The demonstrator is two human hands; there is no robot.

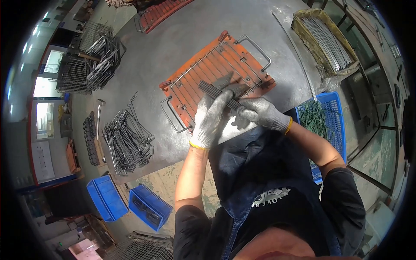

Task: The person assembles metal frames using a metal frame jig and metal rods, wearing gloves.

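Workbench: one grey metal table (147,65).
Fixture: one orange slatted board (203,67) on it.
Gloves: two; white-and-grey left hand (211,115) pinching one bundle of thin grey metal rods (209,90); white-and-grey right hand (265,113) curled at its near end, grip impossible to tell.
Bundle: above the board's near edge, long axis slanting far-left to near-right; rods too overlapped to count.

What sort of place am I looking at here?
Likely a metalworking shop: bent rods heaped on the table, straight rods in a box, and a bundle of rods in the gloved left hand over an orange ribbed board.
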